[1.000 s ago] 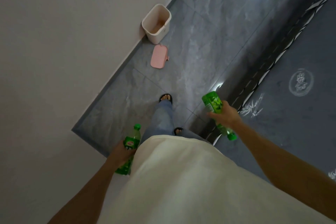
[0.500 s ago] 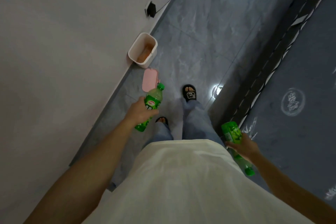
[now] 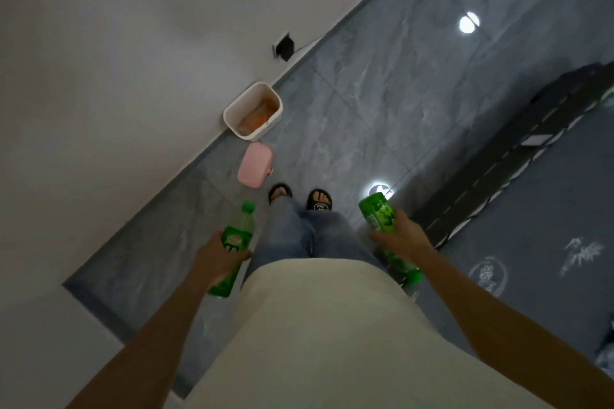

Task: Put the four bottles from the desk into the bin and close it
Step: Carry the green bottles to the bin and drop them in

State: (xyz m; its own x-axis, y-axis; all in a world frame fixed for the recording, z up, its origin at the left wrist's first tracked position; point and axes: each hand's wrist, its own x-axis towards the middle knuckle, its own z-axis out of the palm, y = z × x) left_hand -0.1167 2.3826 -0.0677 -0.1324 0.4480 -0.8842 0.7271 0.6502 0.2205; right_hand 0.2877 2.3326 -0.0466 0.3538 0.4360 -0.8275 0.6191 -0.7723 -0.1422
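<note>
Hiding each green bottle's middle, left grip point(image 3: 217, 257) and right grip point(image 3: 403, 237) clasp one apiece.

I've swung my left hand point(image 3: 217, 257) back beside my hip, brought my right hand point(image 3: 403, 237) forward, and stepped nearer the bin point(image 3: 254, 109).

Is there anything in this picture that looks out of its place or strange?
The pink lid lies on the floor, beside the open bin rather than on it. The right hand holds its bottle cap downward. Nothing looks spilled.
</note>
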